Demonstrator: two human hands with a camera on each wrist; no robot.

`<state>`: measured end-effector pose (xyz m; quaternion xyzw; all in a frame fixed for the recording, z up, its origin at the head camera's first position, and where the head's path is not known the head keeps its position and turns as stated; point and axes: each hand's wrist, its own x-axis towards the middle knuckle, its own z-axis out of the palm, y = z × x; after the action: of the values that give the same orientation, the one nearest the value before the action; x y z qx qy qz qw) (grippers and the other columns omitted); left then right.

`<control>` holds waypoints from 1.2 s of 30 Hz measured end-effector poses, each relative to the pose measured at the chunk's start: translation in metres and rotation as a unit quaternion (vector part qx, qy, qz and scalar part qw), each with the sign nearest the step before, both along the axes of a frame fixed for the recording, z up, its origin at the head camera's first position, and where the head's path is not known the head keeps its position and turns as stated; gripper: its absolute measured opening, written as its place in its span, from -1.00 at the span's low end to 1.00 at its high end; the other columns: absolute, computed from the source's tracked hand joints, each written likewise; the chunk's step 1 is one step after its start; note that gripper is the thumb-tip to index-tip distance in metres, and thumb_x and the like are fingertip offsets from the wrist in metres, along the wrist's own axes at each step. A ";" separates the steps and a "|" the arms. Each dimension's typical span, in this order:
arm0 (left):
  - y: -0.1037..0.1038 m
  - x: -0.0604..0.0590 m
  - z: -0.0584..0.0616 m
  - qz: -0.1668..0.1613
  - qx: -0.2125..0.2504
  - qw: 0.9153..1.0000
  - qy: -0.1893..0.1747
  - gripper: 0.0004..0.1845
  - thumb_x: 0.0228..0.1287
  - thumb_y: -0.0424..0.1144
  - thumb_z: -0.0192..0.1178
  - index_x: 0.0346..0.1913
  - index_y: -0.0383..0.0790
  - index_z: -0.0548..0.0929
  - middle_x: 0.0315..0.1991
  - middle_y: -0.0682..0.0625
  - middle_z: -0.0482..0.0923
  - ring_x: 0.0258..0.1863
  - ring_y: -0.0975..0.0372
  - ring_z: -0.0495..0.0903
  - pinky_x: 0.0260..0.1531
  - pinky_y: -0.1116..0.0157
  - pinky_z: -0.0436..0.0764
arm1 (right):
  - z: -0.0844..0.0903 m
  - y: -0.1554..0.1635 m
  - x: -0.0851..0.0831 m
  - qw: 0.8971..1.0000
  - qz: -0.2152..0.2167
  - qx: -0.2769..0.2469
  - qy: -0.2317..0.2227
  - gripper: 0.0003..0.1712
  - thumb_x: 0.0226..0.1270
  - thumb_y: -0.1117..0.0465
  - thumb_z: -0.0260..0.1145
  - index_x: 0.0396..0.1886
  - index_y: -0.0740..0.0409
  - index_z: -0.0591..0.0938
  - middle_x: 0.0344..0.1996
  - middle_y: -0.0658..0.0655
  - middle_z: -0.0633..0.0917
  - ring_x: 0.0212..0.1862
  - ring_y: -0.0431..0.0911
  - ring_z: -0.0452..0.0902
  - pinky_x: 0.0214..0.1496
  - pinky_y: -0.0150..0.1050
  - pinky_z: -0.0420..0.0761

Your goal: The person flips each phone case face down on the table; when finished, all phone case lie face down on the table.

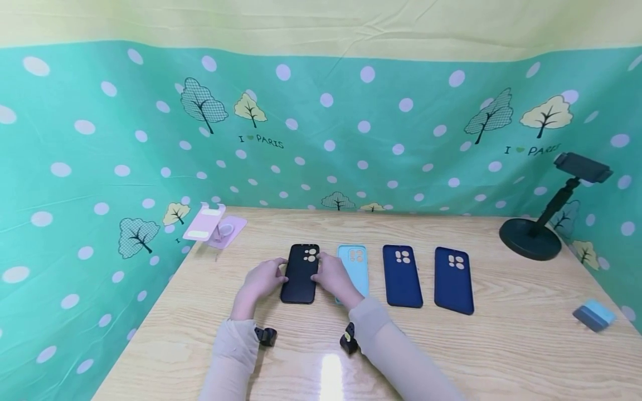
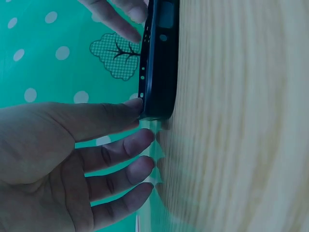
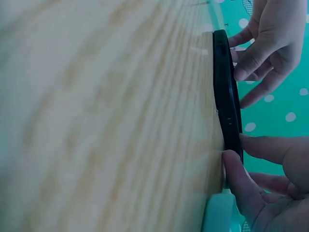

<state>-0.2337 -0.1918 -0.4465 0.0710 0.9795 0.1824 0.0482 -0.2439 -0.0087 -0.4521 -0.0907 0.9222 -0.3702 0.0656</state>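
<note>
Both hands, left hand [image 1: 262,280] and right hand [image 1: 333,275], pinch the black phone case [image 1: 300,273] lying apparently empty on the table [image 1: 501,345].

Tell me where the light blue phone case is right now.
In the head view the light blue phone case lies flat on the table, second from the left in the row, between the black case and a dark blue case, partly under the right hand.
</note>
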 end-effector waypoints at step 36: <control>-0.008 -0.003 0.002 -0.009 0.152 0.988 -0.015 -0.49 0.08 -0.46 0.18 0.16 -0.52 0.42 -0.39 -0.12 0.59 -0.39 0.19 0.54 -0.33 0.26 0.55 | -0.008 -0.011 0.004 0.991 -0.061 -0.111 -0.054 -0.38 0.10 0.50 0.23 0.23 0.27 0.40 -0.53 0.07 0.50 -0.73 -0.19 0.45 -0.66 -0.40 0.53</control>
<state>-0.2370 -0.1996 -0.4450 0.0831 0.9389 0.3296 0.0535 -0.2397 -0.0199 -0.4597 -0.0211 0.8744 -0.4777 0.0827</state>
